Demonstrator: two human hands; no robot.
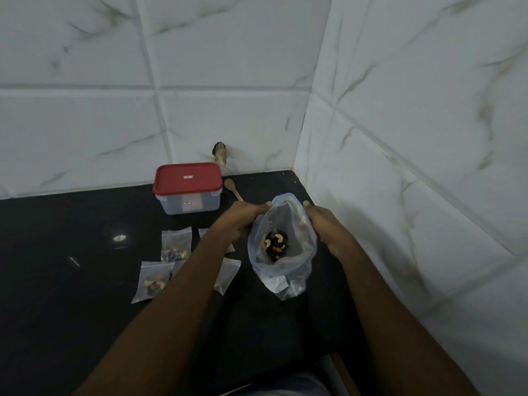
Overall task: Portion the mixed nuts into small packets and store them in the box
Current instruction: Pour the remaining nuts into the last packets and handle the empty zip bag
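A black table sits in a corner of white tile walls. The left hand and the right hand each grip one side of the big clear bag, with the mixed nuts down inside it. Small packets lie flat to its left, and the box with its red lid on stands at the back by a wooden spoon.

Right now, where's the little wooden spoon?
In the head view, the wooden spoon lies on the black counter near the back wall, just right of the red-lidded box, beyond the left hand.
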